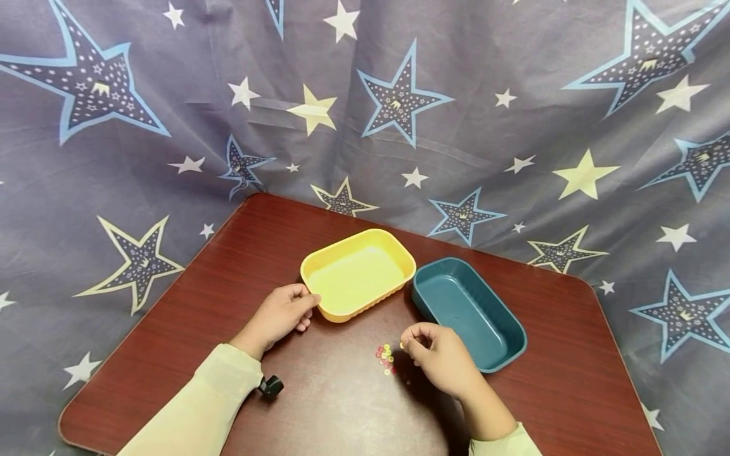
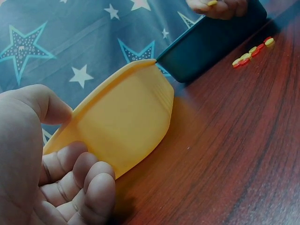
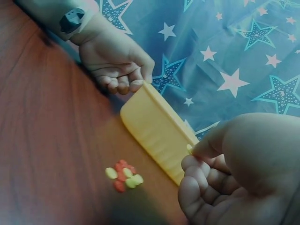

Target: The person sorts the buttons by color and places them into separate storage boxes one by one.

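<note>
Starry grey cloth (image 1: 296,168) hangs behind your reddish-brown table (image 1: 319,405), on which the yellow tray (image 1: 358,278) sits. Your left hand (image 1: 285,315) pinches the yellow tray's rim at its near left corner, thumb and forefinger clamped there, the other fingers curled below. Just right of the yellow tray is the blue tray (image 1: 473,310). Your right hand (image 1: 441,360) is off the yellow tray's near right side, its thumb and forefinger closed together on a small yellow disc (image 3: 190,149), held above the table. Nearer to you than the yellow tray, a small cluster of red and yellow discs (image 1: 384,355) lies on the tabletop. Your left wrist carries a black device (image 1: 272,386).
</note>
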Tool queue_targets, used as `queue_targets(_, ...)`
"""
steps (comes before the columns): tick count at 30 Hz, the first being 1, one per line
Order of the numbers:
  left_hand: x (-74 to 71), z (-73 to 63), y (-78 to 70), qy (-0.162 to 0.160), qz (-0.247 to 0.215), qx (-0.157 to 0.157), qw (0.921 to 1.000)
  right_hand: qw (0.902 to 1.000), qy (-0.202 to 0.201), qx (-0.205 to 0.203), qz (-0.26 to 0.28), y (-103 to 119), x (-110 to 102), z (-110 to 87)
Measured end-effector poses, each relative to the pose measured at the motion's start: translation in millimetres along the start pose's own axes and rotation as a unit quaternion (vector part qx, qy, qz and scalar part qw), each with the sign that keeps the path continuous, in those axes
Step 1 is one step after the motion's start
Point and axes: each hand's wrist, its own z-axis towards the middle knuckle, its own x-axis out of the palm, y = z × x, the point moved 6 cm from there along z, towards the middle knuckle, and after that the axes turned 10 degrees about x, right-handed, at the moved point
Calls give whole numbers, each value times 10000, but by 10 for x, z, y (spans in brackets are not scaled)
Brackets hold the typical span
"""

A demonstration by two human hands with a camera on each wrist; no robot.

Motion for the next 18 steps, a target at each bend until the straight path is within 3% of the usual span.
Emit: queue_targets(18, -11, -4, 15, 17, -9, -7, 10000, 9963, 552, -91, 654, 238, -316, 361)
